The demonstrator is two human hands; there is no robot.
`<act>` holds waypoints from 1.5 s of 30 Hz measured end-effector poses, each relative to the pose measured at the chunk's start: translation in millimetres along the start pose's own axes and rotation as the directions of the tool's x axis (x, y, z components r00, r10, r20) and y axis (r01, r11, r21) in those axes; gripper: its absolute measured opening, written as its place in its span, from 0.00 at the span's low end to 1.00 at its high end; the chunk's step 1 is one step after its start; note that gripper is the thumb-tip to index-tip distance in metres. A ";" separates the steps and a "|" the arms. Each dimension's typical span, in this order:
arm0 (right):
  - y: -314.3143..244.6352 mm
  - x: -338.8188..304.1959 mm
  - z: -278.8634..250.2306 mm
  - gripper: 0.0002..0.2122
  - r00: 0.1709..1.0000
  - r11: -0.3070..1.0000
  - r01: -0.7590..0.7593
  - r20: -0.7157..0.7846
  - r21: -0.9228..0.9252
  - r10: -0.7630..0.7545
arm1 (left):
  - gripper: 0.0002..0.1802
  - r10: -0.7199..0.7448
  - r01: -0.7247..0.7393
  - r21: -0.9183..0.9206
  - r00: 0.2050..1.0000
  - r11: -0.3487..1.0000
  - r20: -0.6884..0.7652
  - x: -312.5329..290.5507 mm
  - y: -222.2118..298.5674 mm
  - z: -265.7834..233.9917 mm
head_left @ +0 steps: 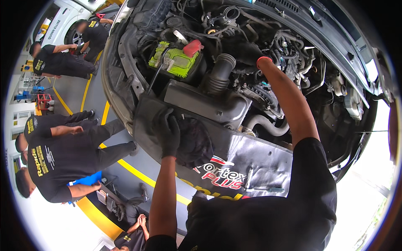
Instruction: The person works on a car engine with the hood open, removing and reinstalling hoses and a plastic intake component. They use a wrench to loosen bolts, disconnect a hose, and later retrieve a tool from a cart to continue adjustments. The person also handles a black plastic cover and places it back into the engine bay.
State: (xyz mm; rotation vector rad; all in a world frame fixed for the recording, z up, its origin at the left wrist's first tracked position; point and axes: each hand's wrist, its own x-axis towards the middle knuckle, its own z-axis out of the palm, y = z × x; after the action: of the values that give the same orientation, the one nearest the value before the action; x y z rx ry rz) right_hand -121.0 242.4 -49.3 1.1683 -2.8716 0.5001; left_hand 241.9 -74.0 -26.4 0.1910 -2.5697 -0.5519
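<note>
My left hand [166, 133], in a black glove, rests on the black fender cover [270, 154] at the car's front edge, its fingers stretched out. Right beside it lies a crumpled dark cloth [196, 143]. My right hand [245, 53], gloved in black with a red cuff, reaches deep into the engine bay. Its fingers blend into the dark parts there, so what they touch cannot be made out. Between the hands are a black air intake box [205, 102] and a ribbed intake hose [222, 75]. A lime-green battery [180, 60] with a red terminal cover [192, 48] sits beyond my left hand.
A slim metal tool [250, 178] and a green-handled tool [274, 190] lie on the fender cover. A curved hose [264, 124] runs below my right forearm. Several people in black shirts stand at the left, the nearest person [58, 167] by a blue object. A white vehicle [63, 25] is behind.
</note>
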 end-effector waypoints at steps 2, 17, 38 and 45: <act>-1.5 4.0 -8.3 0.23 0.991 0.997 -0.079 0.110 -0.015 0.080 | 0.13 -0.010 0.010 -0.015 1.000 1.000 0.014 0.2 -2.1 3.5; 69.3 -68.2 -78.9 0.21 0.918 0.935 0.102 -0.395 0.339 0.043 | 0.14 0.012 -0.012 -0.012 1.000 1.000 0.005 -5.6 -8.5 0.9; 15.9 -96.4 -55.0 0.24 0.600 0.871 -0.446 -0.653 0.207 0.462 | 0.14 -0.061 0.064 -0.059 0.997 0.996 0.053 -6.8 -6.1 7.9; 13.7 -106.6 -54.0 0.21 0.468 0.799 -0.566 -0.718 0.203 0.514 | 0.14 -0.056 0.059 -0.072 0.998 0.996 0.042 -7.1 -5.1 7.8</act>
State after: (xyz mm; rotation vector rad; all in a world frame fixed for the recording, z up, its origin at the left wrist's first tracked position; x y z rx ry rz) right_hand -59.5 339.9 -14.7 -0.0913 -2.3614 0.6767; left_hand 244.2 -74.3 -37.8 0.2316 -2.5849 -0.6763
